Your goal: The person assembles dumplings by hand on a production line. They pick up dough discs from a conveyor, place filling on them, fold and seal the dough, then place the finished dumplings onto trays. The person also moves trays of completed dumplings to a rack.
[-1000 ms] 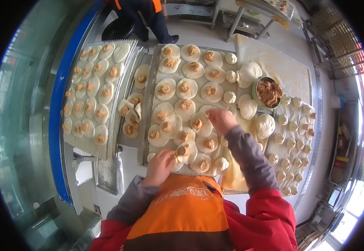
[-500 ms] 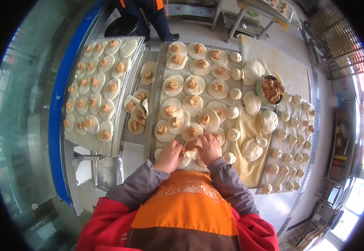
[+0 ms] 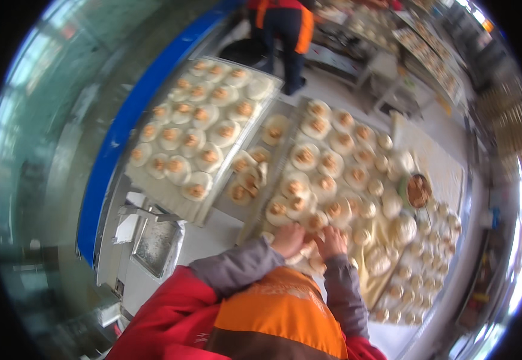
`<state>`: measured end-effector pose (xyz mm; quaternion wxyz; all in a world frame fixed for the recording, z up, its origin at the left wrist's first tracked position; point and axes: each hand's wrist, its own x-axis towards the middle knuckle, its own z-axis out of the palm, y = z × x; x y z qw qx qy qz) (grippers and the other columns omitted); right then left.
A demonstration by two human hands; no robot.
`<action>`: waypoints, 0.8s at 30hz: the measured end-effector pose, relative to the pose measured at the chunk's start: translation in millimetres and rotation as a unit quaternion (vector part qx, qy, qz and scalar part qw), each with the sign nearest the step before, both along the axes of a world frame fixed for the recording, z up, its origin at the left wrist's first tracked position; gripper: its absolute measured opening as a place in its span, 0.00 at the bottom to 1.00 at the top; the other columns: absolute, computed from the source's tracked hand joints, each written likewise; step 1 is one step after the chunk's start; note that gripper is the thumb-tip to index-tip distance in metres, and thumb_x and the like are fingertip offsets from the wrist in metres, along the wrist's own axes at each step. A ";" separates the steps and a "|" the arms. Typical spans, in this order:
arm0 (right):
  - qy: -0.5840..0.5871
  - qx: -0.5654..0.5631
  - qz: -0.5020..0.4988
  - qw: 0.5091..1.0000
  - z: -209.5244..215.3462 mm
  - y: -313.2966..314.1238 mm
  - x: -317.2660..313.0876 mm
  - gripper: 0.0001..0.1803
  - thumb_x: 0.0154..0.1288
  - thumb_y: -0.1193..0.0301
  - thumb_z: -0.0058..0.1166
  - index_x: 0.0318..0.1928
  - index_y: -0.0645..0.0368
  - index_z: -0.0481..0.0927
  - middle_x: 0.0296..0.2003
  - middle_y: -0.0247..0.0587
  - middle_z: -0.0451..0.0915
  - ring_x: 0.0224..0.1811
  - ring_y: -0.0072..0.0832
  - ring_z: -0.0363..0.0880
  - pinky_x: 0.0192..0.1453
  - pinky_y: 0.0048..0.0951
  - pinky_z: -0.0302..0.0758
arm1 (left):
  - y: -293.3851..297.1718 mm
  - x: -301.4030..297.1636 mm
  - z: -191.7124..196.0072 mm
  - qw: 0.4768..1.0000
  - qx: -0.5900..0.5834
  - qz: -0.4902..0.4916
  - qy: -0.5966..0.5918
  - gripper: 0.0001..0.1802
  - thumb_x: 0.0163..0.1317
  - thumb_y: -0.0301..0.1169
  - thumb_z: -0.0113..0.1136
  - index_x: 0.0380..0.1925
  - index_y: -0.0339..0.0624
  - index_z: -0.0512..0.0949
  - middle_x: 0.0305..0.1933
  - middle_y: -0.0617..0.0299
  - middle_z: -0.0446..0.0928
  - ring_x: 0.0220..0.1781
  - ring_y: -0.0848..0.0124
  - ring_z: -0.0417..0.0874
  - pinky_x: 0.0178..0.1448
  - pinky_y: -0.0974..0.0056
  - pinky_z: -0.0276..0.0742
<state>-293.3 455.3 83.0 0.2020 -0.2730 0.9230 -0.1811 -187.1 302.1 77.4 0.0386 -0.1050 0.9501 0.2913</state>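
Near edge of the floured table (image 3: 435, 162) | left hand (image 3: 289, 239) and right hand (image 3: 331, 241) pinch one pale round dough wrapper (image 3: 306, 252) between them, apparently pleating it shut | filled rounds (image 3: 304, 157) wait beyond; finished tray (image 3: 171, 195) far left.

dough round (image 3: 307, 251) mostly hidden between both hands, fingers (image 3: 297, 241) blurred, distant co-worker (image 3: 282, 24) cut off at top edge

The dough round (image 3: 306, 251) I worked on was pale, soft and flat, pinched between my left hand (image 3: 289, 239) and right hand (image 3: 331, 241), at the near edge of the tray (image 3: 285, 157), six o'clock from the other filled rounds (image 3: 304, 157).
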 end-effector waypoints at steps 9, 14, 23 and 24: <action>0.013 0.003 0.006 1.000 -10.3 6.2 -6.6 0.14 0.65 0.58 0.61 0.37 0.56 0.85 0.34 0.49 0.84 0.38 0.48 0.84 0.43 0.48 0.78 | 0.1 -8.2 -11.5 0.991 0.130 0.031 -0.008 0.29 0.48 0.42 0.77 0.42 0.38 0.71 0.38 0.48 0.79 0.45 0.48 0.81 0.48 0.48 0.76; 0.063 -0.177 0.090 0.978 8.2 13.6 20.9 0.10 0.66 0.68 0.59 0.44 0.59 0.81 0.38 0.48 0.82 0.39 0.45 0.83 0.42 0.41 0.79 | -4.5 -0.8 -16.7 0.986 0.137 -0.014 0.091 0.34 0.42 0.38 0.79 0.49 0.43 0.73 0.41 0.53 0.79 0.45 0.50 0.81 0.50 0.49 0.76; -0.318 -0.481 -0.313 0.755 50.8 31.6 31.1 0.06 0.72 0.77 0.51 0.47 0.59 0.74 0.40 0.30 0.78 0.42 0.17 0.76 0.42 0.19 0.75 | -5.9 -0.8 45.3 0.765 0.643 0.010 0.001 0.27 0.64 0.37 0.69 0.58 0.40 0.70 0.52 0.61 0.77 0.58 0.69 0.78 0.59 0.65 0.75; -0.336 -0.542 -0.309 0.706 56.0 28.7 33.0 0.06 0.73 0.77 0.51 0.48 0.59 0.75 0.40 0.30 0.78 0.42 0.18 0.77 0.42 0.19 0.75 | -4.7 0.2 54.5 0.686 0.726 0.047 0.007 0.27 0.66 0.37 0.68 0.60 0.39 0.70 0.53 0.62 0.77 0.59 0.71 0.77 0.60 0.66 0.75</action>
